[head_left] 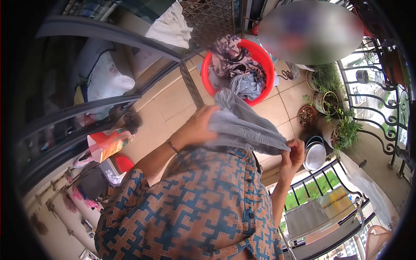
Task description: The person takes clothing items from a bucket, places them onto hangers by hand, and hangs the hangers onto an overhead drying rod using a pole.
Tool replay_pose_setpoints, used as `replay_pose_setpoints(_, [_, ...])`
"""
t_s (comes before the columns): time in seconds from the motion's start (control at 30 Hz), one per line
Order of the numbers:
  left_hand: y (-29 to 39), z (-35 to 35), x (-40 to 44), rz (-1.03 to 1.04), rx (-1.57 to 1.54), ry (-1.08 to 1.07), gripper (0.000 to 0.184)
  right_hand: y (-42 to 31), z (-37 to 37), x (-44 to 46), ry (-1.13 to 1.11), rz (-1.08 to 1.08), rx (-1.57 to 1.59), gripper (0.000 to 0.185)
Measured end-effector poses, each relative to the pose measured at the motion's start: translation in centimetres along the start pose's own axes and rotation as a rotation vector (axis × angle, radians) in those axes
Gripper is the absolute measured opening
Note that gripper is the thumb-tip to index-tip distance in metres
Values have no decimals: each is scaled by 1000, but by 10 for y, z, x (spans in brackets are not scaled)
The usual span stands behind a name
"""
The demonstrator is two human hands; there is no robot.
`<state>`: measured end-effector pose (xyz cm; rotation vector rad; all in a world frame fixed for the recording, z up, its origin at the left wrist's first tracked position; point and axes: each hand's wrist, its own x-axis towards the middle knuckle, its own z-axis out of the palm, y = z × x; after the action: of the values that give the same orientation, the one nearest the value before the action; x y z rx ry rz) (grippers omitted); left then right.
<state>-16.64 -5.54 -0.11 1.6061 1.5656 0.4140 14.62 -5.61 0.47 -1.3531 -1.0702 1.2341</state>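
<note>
Because the right hand (292, 157) pinches a corner of the grey cloth (247, 128) in its fingers, the bunchy edge looks pulled nearly straight. The left hand (196, 128) is at the other side with its fingers against the cloth, maybe to hold that end up, but they are blurry, so I cannot tell if they grip. The cloth is in the air, in front of the shirt (195, 195). Past it, a red tub (270, 65) sits on the floor (160, 104), perhaps to hold its heap of clothes (240, 60) together. The heap hides the tub's bottom. The cloth's far end overlaps the tub's rim from here; I cannot tell if they touch. A blurred oval (310, 32) covers what is behind it.
</note>
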Motion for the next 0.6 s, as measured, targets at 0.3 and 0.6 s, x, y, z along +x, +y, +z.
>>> replay_pose_setpoints(0.3, [28,-3,-3,33,11,26,32,-32,-45,-38,208,-215,-142,16])
replay_pose_setpoints(0.6, [166,-35,42,334,-364,-121,27,-102,-133,-56,520,-606,-110,11])
